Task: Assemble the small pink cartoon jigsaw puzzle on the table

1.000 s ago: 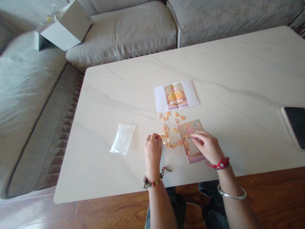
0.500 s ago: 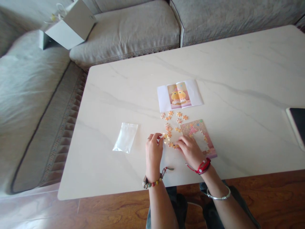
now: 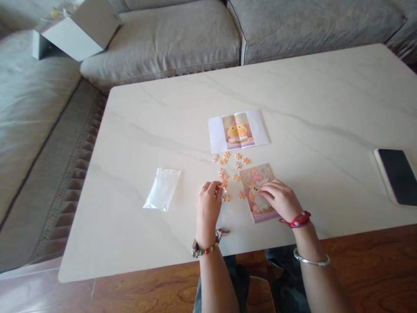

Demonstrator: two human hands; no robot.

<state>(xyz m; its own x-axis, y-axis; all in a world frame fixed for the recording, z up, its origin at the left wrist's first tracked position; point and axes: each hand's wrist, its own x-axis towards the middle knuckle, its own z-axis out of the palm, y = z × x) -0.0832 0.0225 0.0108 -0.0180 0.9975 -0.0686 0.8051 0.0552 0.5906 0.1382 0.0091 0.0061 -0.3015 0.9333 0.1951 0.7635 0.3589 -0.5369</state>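
Observation:
A partly filled jigsaw puzzle (image 3: 264, 216) lies on the table, with a white gap in its middle. Over that gap my right hand (image 3: 282, 199) pinches a yellow puzzle piece (image 3: 256, 190) that seems to bear a dark eye. My left hand (image 3: 208, 204) is closed at the fingertips on a small yellow-orange puzzle piece (image 3: 223, 185), left of the puzzle. Loose flower-shaped pieces (image 3: 238, 156) lie in small groups between the puzzle and the picture sheet (image 3: 216, 132). One orange piece (image 3: 241, 194) sits by the puzzle's left edge.
To the left is a clear plastic bag (image 3: 163, 189) on the white marbled table (image 3: 130, 234). A phone (image 3: 398, 176) lies near the right side. Behind the table stands a grey sofa (image 3: 182, 37) with a white box (image 3: 83, 30) on it.
My right hand has moved right, from the loose pieces to over the puzzle's gap, with a piece in its fingers. My left hand stays by the loose pieces. The camera view has shifted slightly.

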